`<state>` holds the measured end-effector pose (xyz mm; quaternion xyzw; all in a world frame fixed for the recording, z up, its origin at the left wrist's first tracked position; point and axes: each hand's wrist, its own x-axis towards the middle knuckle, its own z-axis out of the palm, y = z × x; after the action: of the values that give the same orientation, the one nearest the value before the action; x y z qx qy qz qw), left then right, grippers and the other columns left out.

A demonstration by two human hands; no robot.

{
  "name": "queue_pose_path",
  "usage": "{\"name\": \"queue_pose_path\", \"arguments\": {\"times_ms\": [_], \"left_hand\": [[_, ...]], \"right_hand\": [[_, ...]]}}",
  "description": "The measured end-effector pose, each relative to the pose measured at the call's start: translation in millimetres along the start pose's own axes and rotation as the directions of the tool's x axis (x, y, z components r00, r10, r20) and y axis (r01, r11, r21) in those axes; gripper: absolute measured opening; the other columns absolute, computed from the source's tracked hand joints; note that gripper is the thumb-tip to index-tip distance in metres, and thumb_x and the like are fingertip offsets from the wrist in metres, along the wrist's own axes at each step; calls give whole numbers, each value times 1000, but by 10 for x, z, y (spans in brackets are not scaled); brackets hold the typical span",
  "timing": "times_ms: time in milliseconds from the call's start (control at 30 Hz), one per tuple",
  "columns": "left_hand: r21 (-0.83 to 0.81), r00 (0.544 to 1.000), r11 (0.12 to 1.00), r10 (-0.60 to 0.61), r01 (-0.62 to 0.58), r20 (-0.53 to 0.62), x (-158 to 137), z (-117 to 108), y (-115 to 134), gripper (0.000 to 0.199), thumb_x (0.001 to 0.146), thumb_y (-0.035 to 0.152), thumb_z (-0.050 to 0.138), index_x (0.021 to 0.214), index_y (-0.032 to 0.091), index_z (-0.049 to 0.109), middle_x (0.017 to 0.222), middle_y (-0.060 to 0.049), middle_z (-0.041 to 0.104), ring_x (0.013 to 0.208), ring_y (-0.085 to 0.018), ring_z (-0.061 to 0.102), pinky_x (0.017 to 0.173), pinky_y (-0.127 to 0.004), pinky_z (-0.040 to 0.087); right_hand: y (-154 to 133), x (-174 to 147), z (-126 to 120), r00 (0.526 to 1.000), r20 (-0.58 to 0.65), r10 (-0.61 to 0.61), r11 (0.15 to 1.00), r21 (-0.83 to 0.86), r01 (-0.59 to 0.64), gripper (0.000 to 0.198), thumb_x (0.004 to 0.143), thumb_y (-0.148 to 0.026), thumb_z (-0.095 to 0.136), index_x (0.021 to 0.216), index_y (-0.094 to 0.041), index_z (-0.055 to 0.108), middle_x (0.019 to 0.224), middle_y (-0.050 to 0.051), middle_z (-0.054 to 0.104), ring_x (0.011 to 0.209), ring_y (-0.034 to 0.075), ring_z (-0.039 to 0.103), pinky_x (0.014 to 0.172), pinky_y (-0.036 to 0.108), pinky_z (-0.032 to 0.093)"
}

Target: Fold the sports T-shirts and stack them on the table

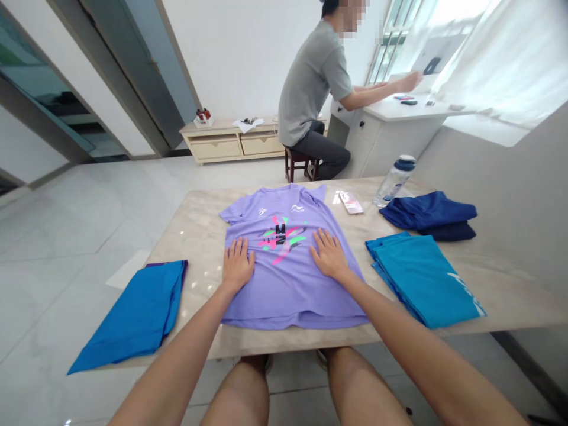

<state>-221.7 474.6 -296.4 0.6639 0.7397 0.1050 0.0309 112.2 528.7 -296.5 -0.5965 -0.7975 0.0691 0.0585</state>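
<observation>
A purple T-shirt (288,290) lies spread on the table, its collar at the far side and its hem near the front edge. Bright pink, green and black print covers its chest. My left hand (238,264) rests flat on the shirt's left side, fingers stretched out. On the right side of the print, my right hand (329,254) also presses flat with spread fingers. Small creases run across the fabric between both hands. Neither hand grips anything.
Folded blue cloth (137,313) lies left; a folded teal garment (428,278) and navy clothing (429,214) lie right. A water bottle (394,180) and a pink-white phone-like item (351,202) stand near the back of the marble-look table (199,219). A seated person (310,83) works beyond.
</observation>
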Motion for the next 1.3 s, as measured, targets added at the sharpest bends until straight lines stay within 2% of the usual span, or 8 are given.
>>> {"name": "queue_pose_path", "arguments": {"times_ms": [133,333,633,733,867,1000,1133,1300], "left_hand": [[-6,999,999,51,-51,-16,-555,-55,-10,64,111,39,40,170,15,48,178,-17,45,168,-36,35,140,-58,24],[-73,978,993,80,-95,-192,-1343,-93,-230,63,110,38,43,165,7,47,166,-25,56,156,-35,53,132,-57,41],[106,943,970,239,-220,-229,-2695,65,-455,55,112,27,38,161,11,56,164,-18,61,160,-33,49,135,-56,34],[100,934,957,287,-271,-214,-2904,2,-564,51,109,23,42,155,18,62,156,-14,69,156,-30,55,134,-54,35],[19,954,977,210,-211,-212,-2600,-324,-587,39,109,26,42,133,21,73,131,-14,80,129,-31,72,122,-54,49],[-82,971,983,145,-162,-190,-1890,-543,-351,39,110,30,41,130,17,72,124,-15,81,117,-32,75,113,-53,55],[-108,964,964,229,-244,-132,-1322,-334,-64,52,112,37,40,152,13,61,151,-19,71,142,-33,66,126,-55,48],[-50,974,978,196,-203,-115,-1082,66,51,64,112,39,37,166,7,50,172,-21,52,161,-32,50,134,-51,41]], "right_hand": [[37,-515,-24,1000,9,-14,1000,-10,14,70,116,-47,29,177,-14,35,186,13,26,173,32,20,140,53,15],[117,-1247,1,999,-29,-20,1000,-24,19,68,115,-45,32,175,-13,42,183,14,30,172,33,25,139,57,22],[371,-2872,210,956,-220,-195,979,18,204,61,114,-27,39,174,-21,43,180,13,40,170,33,31,134,62,34],[508,-3274,164,941,-247,-233,958,109,266,56,112,-22,42,167,-25,52,175,13,49,165,31,42,130,59,43],[608,-3105,-123,941,-268,-207,939,216,268,46,113,-23,42,151,-25,66,161,14,63,148,27,62,124,50,53],[429,-2295,-333,965,-224,-138,971,163,176,53,113,-29,41,162,-17,59,173,17,51,159,31,50,131,52,44],[183,-1635,-202,996,-66,61,997,43,-58,63,113,-35,40,170,-11,48,181,19,36,169,37,33,137,60,29],[165,-1504,36,986,-87,142,988,-47,-147,67,115,-41,32,176,-13,39,185,14,27,173,34,21,140,59,17]]}}
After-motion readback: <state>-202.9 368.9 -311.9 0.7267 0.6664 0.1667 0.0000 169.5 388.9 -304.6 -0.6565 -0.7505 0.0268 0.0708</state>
